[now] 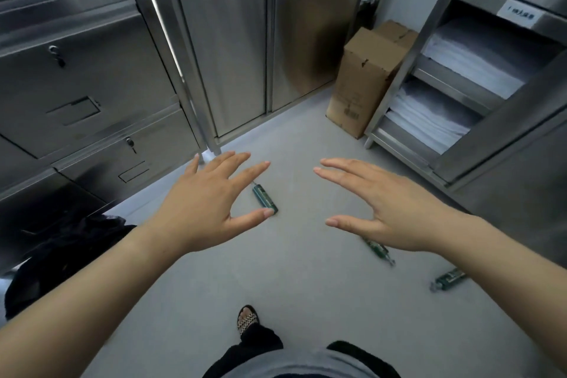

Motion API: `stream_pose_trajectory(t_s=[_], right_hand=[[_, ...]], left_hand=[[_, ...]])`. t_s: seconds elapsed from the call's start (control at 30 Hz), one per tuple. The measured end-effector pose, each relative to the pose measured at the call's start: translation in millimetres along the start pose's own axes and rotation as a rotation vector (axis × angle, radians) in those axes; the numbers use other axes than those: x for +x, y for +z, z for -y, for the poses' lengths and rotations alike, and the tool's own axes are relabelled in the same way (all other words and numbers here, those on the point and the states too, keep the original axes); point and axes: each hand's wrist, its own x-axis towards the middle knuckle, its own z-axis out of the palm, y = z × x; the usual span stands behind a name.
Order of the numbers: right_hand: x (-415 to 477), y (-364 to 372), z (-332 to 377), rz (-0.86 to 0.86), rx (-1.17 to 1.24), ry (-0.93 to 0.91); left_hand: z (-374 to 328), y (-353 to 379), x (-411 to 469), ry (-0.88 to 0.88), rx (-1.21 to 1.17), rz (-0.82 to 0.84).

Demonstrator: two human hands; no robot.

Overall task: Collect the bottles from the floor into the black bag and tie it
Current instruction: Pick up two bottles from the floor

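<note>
A crumpled black bag (61, 255) lies at the left edge of the floor (291, 279), against the foot of the steel cabinets (92, 86), as a person stands ready to clear up. The left hand (205, 202) hovers in the air with its fingers (245, 175) spread and straight, grasping nothing. From the head camera its thumb overlaps the first bottle (265, 201), a small green one lying on its side near the middle of the floor, though the hand appears to be well above it. The right hand (395, 209) is likewise released, stretched forward and empty. Beneath its wrist a second bottle (379, 250) lies flat. A third bottle (449, 279) rests nearer the right edge of the floor, by the open shelves (454, 92) stacked with white linen. A cardboard box (365, 80) stands in the far corner, and a sandalled foot (247, 319) shows at the near edge.

All three bottles are on the floor and the bag is in neither hand, so collecting looks barely begun; whether the bag holds anything cannot be told. The next move probably calls for bending low and closing the fingers round the nearest bottle, or fetching the bag first, since every bottle lies well apart from it.
</note>
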Motion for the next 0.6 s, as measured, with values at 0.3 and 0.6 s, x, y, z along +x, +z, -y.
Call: stream_pose_trajectory(t_s=[0.3, 0.6], right_hand=[[36, -23, -102, -0.022, 0.036, 0.102], [76, -40, -254, -0.021, 0.148, 0.023]], left_hand=[[-10, 4, 131, 0.017, -0.045, 0.036], [-58, 27, 252, -0.251, -0.114, 0.063]])
